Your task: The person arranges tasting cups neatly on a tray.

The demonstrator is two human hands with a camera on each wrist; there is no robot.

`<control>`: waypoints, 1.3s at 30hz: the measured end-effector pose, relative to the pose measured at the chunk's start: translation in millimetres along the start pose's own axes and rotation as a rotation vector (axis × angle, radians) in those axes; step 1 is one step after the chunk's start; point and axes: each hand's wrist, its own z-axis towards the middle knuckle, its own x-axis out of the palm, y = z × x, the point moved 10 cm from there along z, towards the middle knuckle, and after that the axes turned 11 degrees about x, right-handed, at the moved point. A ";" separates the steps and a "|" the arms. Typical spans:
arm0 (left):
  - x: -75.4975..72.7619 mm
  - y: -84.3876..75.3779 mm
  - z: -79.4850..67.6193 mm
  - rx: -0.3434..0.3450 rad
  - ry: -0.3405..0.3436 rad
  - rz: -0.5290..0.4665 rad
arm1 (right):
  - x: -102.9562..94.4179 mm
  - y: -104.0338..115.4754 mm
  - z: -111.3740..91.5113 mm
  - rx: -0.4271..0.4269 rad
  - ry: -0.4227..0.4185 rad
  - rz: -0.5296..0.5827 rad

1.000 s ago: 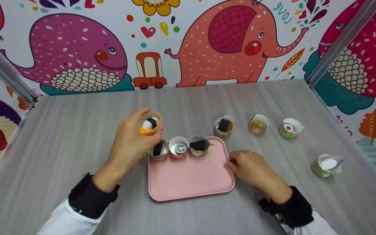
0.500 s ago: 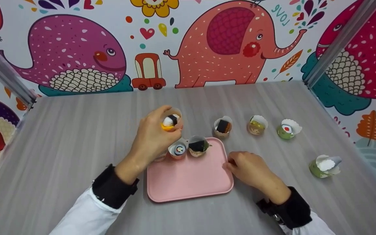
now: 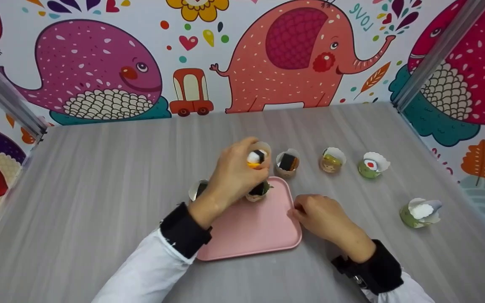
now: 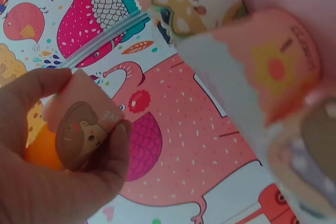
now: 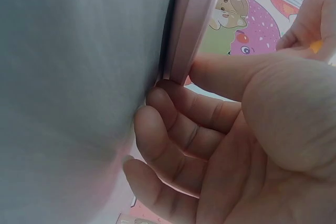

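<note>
In the head view my left hand holds a small paper baking cup in the air over the back right of the pink tray. Inside the cup is a toy sushi piece, white with a black band and yellow-orange below. The left wrist view shows thumb and fingers pinching this pink cup. My right hand grips the tray's right rim, thumb on top and fingers below. Along the tray's back edge stand a left cup and a right cup; my left arm hides what lies between.
Just behind the tray's back right corner stands a cup with a black-wrapped piece. Farther right are a yellow-topped cup, a green cup with a roll and a green cup with a white piece. A patterned wall closes the back.
My left hand has carried the cup rightward, from beyond the tray's back left corner to near its back right. The right hand keeps its grip on the rim.
</note>
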 end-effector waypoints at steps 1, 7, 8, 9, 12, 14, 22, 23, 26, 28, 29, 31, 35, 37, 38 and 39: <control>5.3 -1.4 1.9 0.006 0.012 0.003 | -0.7 0.4 -0.3 -0.007 -0.007 -0.002; 38.7 -3.1 8.1 -0.013 0.107 0.015 | -2.9 1.2 -1.1 -0.032 -0.029 -0.008; 44.0 -2.6 8.4 -0.014 0.123 0.024 | -3.2 1.0 -1.1 -0.031 -0.031 -0.008; 48.9 -2.1 8.5 -0.014 0.138 0.031 | -3.5 1.1 -1.2 -0.031 -0.031 -0.006; 61.2 -0.7 8.3 0.002 0.171 0.047 | -3.2 1.9 -1.2 -0.033 -0.026 -0.001; 67.6 -0.2 8.3 0.021 0.183 0.046 | -2.8 2.4 -1.1 -0.033 -0.020 0.004; 87.4 1.5 9.4 0.044 0.251 0.142 | -1.1 1.2 -1.4 -0.012 0.005 0.023; 89.3 2.4 9.6 0.040 0.261 0.156 | -1.3 1.1 -1.5 -0.013 0.003 0.021; 94.2 3.2 9.7 0.054 0.291 0.171 | -1.9 1.1 -1.1 -0.016 -0.005 0.013; 96.9 3.6 9.7 0.068 0.308 0.174 | -2.2 0.8 -0.9 -0.014 -0.008 0.005; 97.8 4.1 9.4 0.070 0.317 0.173 | -2.4 0.9 -0.7 -0.014 -0.010 0.001; 99.8 4.4 8.7 0.084 0.333 0.175 | -2.4 0.8 -0.7 -0.012 -0.010 -0.003; 103.6 7.3 6.7 0.090 0.357 0.184 | -2.5 0.9 -0.8 -0.011 -0.008 0.005; 104.7 8.5 6.1 0.093 0.361 0.202 | -2.3 0.9 -0.9 -0.011 -0.006 0.011; 105.2 9.3 5.9 0.093 0.362 0.210 | -2.3 0.9 -0.9 -0.011 -0.005 0.013; 105.5 9.7 6.0 0.096 0.361 0.221 | -2.3 1.0 -0.9 -0.011 -0.005 0.013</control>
